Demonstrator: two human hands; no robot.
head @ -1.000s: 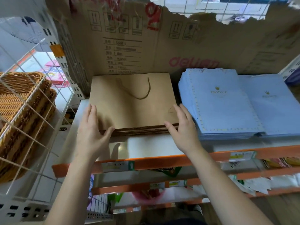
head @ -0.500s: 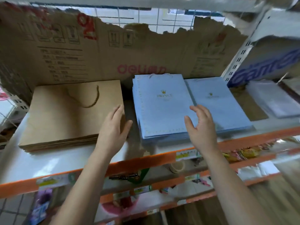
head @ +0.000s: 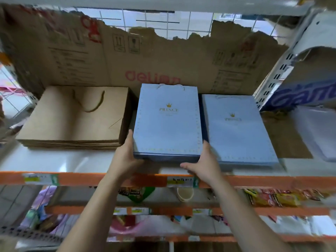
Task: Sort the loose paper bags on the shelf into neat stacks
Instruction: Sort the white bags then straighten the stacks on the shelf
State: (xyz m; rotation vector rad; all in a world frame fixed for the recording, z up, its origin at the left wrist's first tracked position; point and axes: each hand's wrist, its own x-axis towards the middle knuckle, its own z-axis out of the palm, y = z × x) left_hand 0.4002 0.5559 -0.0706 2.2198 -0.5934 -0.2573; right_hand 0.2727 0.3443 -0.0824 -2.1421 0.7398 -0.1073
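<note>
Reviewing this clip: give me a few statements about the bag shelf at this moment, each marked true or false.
1. The left hand and the right hand both hold the middle blue stack at its near corners. True.
2. A cord handle lies on top of the brown stack. True.
3. The brown stack lies to the right of the middle blue stack. False: it lies to its left.
4. The top bag of the right blue stack is blank. False: it shows a gold crown and PRINCE lettering.
5. Torn cardboard stands behind the stacks. True.
</note>
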